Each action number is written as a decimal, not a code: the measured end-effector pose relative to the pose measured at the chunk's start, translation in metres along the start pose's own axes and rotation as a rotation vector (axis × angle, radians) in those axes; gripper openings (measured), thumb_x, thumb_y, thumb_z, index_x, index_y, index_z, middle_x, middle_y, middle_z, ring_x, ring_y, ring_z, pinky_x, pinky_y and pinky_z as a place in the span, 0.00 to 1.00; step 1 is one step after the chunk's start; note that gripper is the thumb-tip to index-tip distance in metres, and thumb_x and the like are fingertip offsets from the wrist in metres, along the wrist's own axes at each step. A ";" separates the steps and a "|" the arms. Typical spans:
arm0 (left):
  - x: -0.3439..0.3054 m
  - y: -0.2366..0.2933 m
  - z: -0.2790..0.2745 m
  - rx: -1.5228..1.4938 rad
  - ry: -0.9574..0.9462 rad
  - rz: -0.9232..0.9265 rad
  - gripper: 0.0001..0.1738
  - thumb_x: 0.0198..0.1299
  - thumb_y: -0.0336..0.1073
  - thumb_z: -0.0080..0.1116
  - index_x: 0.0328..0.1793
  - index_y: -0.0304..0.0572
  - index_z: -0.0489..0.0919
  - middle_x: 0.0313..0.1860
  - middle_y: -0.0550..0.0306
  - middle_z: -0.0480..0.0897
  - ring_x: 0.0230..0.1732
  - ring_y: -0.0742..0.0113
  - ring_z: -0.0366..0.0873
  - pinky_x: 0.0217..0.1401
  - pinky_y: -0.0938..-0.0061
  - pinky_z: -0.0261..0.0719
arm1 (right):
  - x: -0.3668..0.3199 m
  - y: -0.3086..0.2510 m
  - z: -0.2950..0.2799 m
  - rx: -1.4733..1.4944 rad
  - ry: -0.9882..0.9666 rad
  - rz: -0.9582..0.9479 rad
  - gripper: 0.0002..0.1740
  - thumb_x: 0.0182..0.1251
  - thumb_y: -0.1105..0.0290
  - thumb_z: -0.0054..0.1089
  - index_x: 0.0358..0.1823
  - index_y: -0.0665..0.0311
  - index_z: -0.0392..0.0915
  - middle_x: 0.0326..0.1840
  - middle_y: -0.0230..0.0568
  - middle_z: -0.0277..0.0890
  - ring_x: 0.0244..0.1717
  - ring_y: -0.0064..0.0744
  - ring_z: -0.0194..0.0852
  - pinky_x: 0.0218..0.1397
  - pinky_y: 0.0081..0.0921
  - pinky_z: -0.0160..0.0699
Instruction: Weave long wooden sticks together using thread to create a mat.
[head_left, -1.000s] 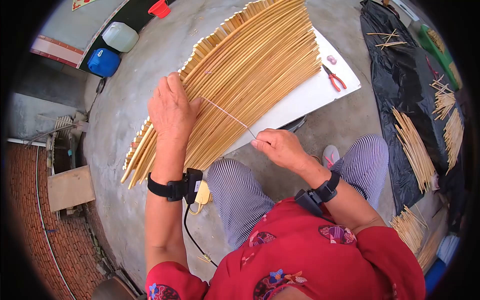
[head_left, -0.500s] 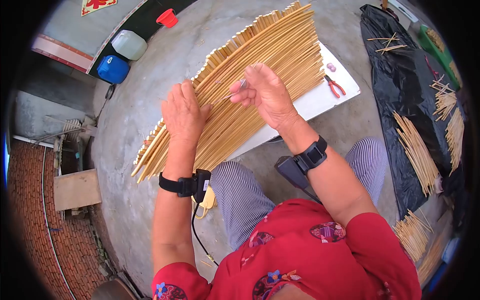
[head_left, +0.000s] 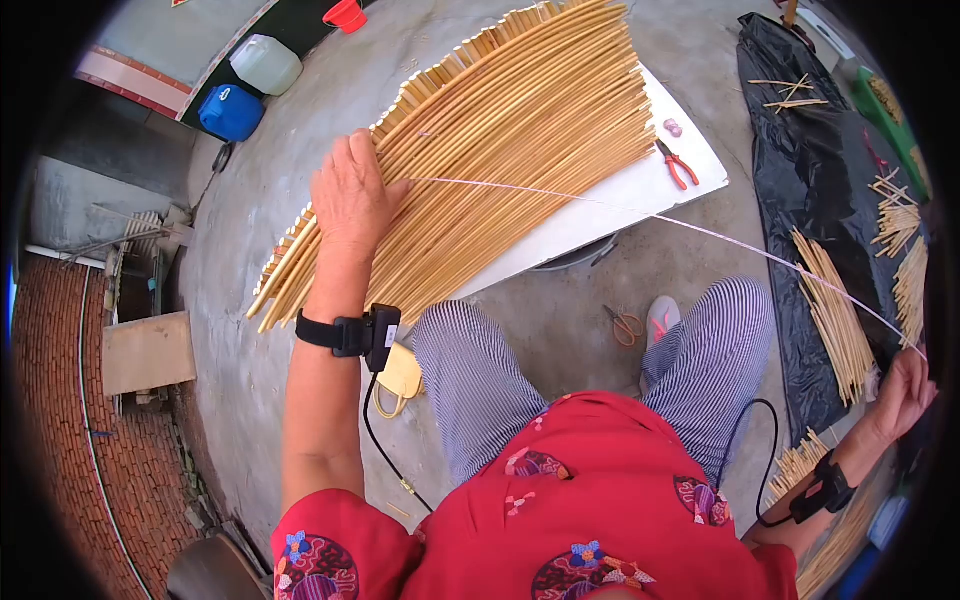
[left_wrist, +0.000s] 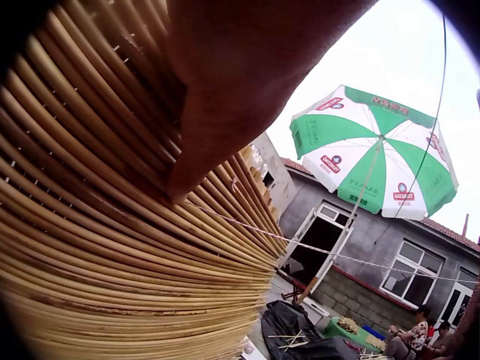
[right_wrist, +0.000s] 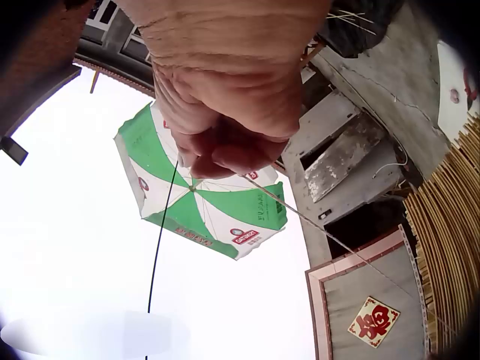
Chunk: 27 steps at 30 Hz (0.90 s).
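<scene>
A mat of thin tan sticks (head_left: pixel 520 120) lies on a white board (head_left: pixel 600 215). My left hand (head_left: pixel 350 190) rests on the mat's left part, thumb pressed on the sticks; the left wrist view shows the thumb (left_wrist: pixel 202 142) beside the string. A thin pale string (head_left: pixel 650 215) runs taut from near that thumb to my right hand (head_left: pixel 903 392), far out at the right. In the right wrist view, the curled fingers of my right hand (right_wrist: pixel 232 97) pinch the string (right_wrist: pixel 330 236).
Red pliers (head_left: pixel 678 165) lie on the board's right end. Scissors (head_left: pixel 624 326) and a yellow bag (head_left: pixel 400 378) are on the floor. Stick bundles (head_left: pixel 835 315) lie on black plastic (head_left: pixel 790 190) at the right.
My right hand has swung from over the mat out to the far right, drawing the string into a long straight line. My left hand has stayed on the mat.
</scene>
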<state>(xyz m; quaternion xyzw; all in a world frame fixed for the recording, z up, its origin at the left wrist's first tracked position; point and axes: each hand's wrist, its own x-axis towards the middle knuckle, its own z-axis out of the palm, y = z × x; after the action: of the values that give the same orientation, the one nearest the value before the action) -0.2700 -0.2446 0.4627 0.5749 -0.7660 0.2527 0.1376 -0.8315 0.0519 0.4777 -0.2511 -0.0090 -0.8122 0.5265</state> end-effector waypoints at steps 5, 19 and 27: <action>0.003 0.010 -0.008 0.004 -0.004 0.057 0.38 0.38 0.46 0.74 0.54 0.40 0.69 0.42 0.49 0.75 0.45 0.50 0.76 0.44 0.60 0.74 | -0.055 -0.116 -0.046 -0.029 0.233 -0.166 0.09 0.66 0.80 0.42 0.27 0.60 0.61 0.24 0.31 0.57 0.19 0.17 0.51 0.26 0.20 0.53; -0.001 0.015 -0.017 -0.030 0.031 0.062 0.38 0.37 0.43 0.75 0.54 0.40 0.68 0.40 0.52 0.73 0.43 0.53 0.74 0.42 0.62 0.71 | 0.072 0.373 -0.028 -1.070 -0.123 0.684 0.08 0.65 0.66 0.62 0.41 0.59 0.74 0.33 0.26 0.75 0.31 0.16 0.72 0.31 0.15 0.68; 0.002 0.013 -0.014 -0.042 0.011 0.061 0.39 0.36 0.42 0.76 0.55 0.39 0.68 0.40 0.51 0.73 0.43 0.52 0.74 0.42 0.61 0.72 | 0.049 0.506 -0.024 -0.570 0.192 0.659 0.12 0.64 0.67 0.64 0.45 0.63 0.74 0.31 0.28 0.74 0.31 0.17 0.72 0.34 0.15 0.72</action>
<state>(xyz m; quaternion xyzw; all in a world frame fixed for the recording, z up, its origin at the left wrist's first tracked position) -0.2840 -0.2365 0.4723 0.5469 -0.7875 0.2440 0.1459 -0.4215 -0.2219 0.3507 -0.2990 0.3447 -0.5908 0.6653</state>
